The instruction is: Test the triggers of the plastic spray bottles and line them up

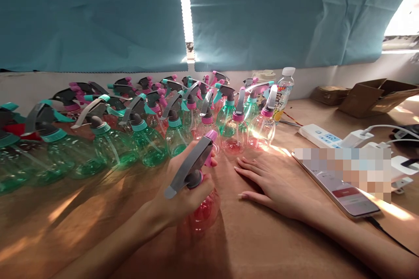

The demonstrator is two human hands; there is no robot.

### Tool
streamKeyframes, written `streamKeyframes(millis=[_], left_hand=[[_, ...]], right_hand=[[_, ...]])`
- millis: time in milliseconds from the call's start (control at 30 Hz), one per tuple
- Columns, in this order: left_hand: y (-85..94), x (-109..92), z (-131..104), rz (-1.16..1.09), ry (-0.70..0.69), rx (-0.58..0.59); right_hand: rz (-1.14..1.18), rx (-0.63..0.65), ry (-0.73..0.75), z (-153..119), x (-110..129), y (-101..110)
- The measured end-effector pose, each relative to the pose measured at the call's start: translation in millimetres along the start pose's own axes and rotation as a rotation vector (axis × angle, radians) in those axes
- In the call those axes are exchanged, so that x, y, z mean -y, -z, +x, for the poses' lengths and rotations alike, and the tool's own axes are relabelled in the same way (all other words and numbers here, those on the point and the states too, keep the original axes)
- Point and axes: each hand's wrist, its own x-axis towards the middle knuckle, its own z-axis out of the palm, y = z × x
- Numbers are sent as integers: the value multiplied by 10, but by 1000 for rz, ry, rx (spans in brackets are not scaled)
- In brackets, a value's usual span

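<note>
The left hand (183,192) is closed around the neck of a pink spray bottle (204,216), apparently to steady it upright on the table (255,244), in front of the other spray bottles (152,148). The right hand (271,183) lies palm down, fingers loosely spread, gripping nothing; it appears to be resting. The phone (337,183) lies near the power strip (317,135), a cable (389,235) at its near end, presumably for charging.

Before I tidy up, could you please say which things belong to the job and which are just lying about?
Job, it seems: pink spray bottle in left hand, other spray bottles.
Lying about: phone, power strip, drink bottle, cardboard boxes.
</note>
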Motion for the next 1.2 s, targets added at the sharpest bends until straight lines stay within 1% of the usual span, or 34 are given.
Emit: streamKeyframes(millis=[200,400,567,733,933,1200], left_hand=[[-11,74,-21,55,56,-12],[-62,141,-41,46,19,-65],[-67,94,-30,47,37,-36],[-39,45,-1,36,-13,-15],[-28,61,-27,66,-21,-21],[-47,67,-32,27,-18,-59]], right_hand=[[24,-3,0,1,-5,-3],[9,8,-2,1,12,19],[17,-4,4,-2,-4,-4],[21,-9,8,-1,-21,-22],[17,-15,12,2,-28,-45],[-2,-20,6,3,-22,-27]])
